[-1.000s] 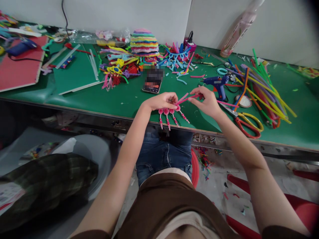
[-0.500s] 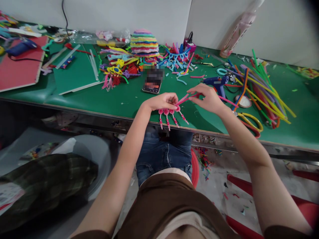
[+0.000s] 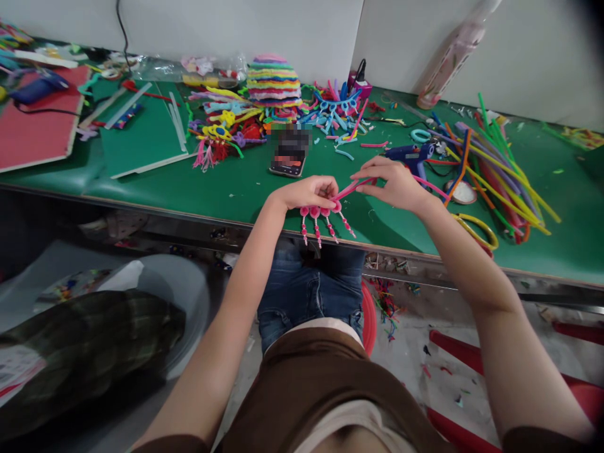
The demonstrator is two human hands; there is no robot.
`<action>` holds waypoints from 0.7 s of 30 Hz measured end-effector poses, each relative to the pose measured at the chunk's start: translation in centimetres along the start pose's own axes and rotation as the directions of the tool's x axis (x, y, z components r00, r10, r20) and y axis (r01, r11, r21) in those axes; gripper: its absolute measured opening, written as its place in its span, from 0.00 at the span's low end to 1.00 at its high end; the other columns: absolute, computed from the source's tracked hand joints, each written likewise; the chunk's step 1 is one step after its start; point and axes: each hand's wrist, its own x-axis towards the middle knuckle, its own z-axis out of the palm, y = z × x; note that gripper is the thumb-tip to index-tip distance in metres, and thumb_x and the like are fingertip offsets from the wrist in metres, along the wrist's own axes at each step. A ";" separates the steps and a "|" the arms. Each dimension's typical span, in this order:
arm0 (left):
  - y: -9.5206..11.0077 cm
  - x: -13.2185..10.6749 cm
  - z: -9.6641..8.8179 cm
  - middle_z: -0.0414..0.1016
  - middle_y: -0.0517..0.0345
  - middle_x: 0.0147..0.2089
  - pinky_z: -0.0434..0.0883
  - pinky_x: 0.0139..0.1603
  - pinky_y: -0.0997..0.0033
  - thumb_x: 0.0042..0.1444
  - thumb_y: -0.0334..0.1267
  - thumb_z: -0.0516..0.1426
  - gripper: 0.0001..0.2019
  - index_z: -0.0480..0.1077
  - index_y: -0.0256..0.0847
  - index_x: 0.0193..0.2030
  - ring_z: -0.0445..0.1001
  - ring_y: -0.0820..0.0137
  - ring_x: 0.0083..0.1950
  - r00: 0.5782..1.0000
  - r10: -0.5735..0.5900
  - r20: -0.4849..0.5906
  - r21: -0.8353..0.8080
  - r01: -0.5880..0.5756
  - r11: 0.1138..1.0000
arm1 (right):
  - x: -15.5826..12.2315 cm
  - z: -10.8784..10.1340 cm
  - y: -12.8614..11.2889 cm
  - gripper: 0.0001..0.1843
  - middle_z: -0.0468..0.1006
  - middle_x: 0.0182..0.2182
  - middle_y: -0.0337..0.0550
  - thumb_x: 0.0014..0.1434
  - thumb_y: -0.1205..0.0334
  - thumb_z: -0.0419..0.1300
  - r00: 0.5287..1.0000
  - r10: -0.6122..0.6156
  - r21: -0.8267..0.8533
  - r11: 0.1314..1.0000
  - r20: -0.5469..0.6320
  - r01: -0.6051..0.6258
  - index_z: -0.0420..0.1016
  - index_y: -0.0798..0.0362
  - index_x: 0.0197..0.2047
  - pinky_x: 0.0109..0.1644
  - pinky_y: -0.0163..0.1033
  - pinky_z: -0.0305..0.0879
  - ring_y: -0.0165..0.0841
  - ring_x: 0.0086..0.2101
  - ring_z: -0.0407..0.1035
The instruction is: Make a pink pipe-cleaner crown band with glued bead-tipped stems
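Head view, and the left hand (image 3: 309,190) is curling shut over the top of the pink ornament (image 3: 324,211), fingers pressing down on its row of round loops. Its beaded tassels (image 3: 317,234) are dangling past the near edge of the green surface (image 3: 236,182). Just beside it, the right hand (image 3: 396,182) is pinching the ornament's long pink stem (image 3: 355,185) between thumb and fingertips, and the stem is running up and away to the right.

My read is that the stem is being bent or twisted right where it meets the loops. Doing this well looks like a matter of anchoring: the left hand is clamping close to the joint, so the loops should not distort. I'd say the right hand's pinch should be sliding in nearer that joint, since a grip far out only bows the wire. Small, firm turns seem safer than one big pull.

The tassels are hanging free, so nothing is snagging them. The glue gun (image 3: 413,154) is lying just behind the right hand and the scissors (image 3: 476,231) are sitting beside that forearm, so the wrist is working in a tight spot.
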 end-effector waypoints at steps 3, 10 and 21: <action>0.0 0.0 0.0 0.73 0.59 0.29 0.66 0.29 0.76 0.49 0.35 0.65 0.13 0.63 0.37 0.34 0.72 0.78 0.29 1.000 0.006 0.012 0.009 -0.006 1.000 | 0.0 -0.1 0.1 0.16 0.77 0.41 0.47 0.59 0.51 0.59 1.000 -0.012 0.005 1.000 0.010 0.012 0.80 0.50 0.45 0.43 0.42 0.66 0.37 0.40 0.71; 0.0 0.0 0.0 0.74 0.58 0.30 0.67 0.28 0.75 0.50 0.36 0.65 0.13 0.63 0.37 0.35 0.73 0.77 0.28 1.000 -0.016 0.022 0.003 0.016 1.000 | 0.0 -0.2 0.1 0.16 0.77 0.41 0.47 0.59 0.51 0.59 1.000 -0.003 -0.009 1.000 0.024 0.004 0.80 0.50 0.42 0.43 0.42 0.64 0.37 0.39 0.71; 0.2 -0.1 0.0 0.74 0.59 0.29 0.67 0.26 0.79 0.49 0.36 0.65 0.13 0.64 0.36 0.35 0.73 0.78 0.28 0.999 -0.030 0.019 0.007 0.030 1.000 | 0.0 -0.5 0.0 0.16 0.76 0.41 0.47 0.57 0.48 0.60 0.998 -0.010 0.035 0.999 0.055 0.008 0.80 0.49 0.40 0.43 0.44 0.64 0.38 0.40 0.70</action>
